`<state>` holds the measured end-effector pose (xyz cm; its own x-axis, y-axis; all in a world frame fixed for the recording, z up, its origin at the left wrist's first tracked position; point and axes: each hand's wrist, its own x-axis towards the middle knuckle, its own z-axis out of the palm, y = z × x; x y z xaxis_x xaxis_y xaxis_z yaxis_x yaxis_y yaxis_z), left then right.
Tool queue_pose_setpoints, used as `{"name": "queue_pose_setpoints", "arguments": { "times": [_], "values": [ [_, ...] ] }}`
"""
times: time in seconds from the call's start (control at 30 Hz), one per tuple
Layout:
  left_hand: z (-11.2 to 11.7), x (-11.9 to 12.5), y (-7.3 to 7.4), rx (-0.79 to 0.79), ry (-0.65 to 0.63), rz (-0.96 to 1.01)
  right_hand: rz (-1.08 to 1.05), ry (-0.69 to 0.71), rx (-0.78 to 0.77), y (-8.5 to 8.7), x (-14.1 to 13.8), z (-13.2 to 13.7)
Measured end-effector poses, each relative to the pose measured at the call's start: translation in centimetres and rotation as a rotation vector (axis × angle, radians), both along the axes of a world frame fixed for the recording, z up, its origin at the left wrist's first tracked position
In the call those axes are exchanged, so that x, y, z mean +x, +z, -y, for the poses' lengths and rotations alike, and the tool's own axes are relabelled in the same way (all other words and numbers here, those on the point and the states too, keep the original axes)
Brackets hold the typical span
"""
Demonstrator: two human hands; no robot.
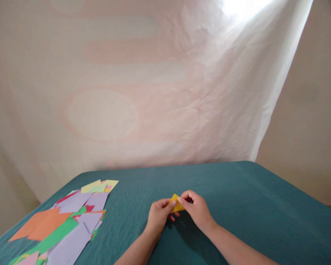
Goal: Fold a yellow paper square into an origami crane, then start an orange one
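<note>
A small folded piece of yellow paper [177,206] is held a little above the table, between my two hands. My left hand [159,213] pinches its left side, thumb on top and fingers underneath. On the right, my right hand [196,208] grips the upper right edge of the paper between thumb and forefinger. The fingers partly cover the paper, so its full folded shape cannot be made out.
The table [237,221] has a dark green cloth. On its left side lies a loose spread of coloured papers, with orange sheets [48,222], lilac sheets [68,243] and a green strip [53,235]. A pale hanging sheet [154,110] stands behind the table.
</note>
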<state>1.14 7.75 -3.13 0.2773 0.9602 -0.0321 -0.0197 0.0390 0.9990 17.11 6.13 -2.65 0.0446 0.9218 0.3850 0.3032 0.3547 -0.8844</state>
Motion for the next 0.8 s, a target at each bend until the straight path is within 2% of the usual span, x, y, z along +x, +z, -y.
{"name": "queue_pose_setpoints", "arguments": {
  "times": [0.5, 0.8],
  "values": [
    [0.26, 0.14, 0.4, -0.02, 0.013, -0.002, -0.005, 0.018, 0.004, 0.02, 0.1, 0.08],
    [0.01, -0.01, -0.06, -0.011, 0.011, -0.025, 0.005, 0.016, -0.015, 0.12, 0.03, 0.02]
  ]
}}
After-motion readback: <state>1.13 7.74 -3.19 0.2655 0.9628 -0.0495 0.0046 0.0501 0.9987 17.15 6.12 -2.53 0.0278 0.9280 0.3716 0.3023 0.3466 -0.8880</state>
